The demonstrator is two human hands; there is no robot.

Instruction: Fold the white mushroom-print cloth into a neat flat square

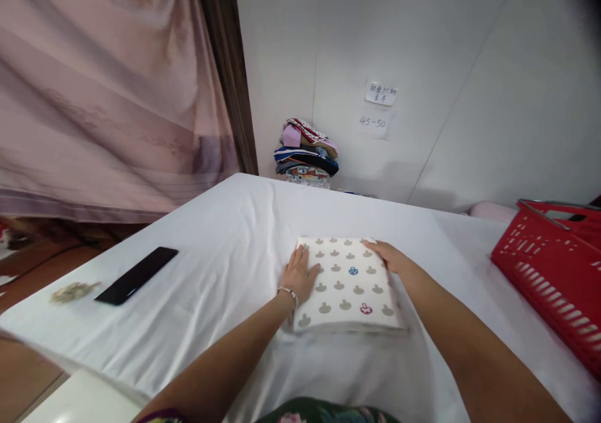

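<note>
A folded white cloth [345, 285] with grey mushroom prints, plus one blue and one red, lies flat on the white-covered table [211, 241]. My left hand [299, 275] rests on its left edge, fingers stretched out and pointing away from me; a bracelet circles that wrist. At the far right corner of the cloth is my right hand [385, 255], its fingertips touching the top and side. Its fingers look extended, and the thumb side is partly hidden.
A black phone [137, 275] and a small beige tuft [74, 291] lie on the left. On the right stands a red plastic basket [554, 273]. Folded clothes [307, 151] are stacked beyond the table by the wall. A pink curtain [107, 91] hangs at left.
</note>
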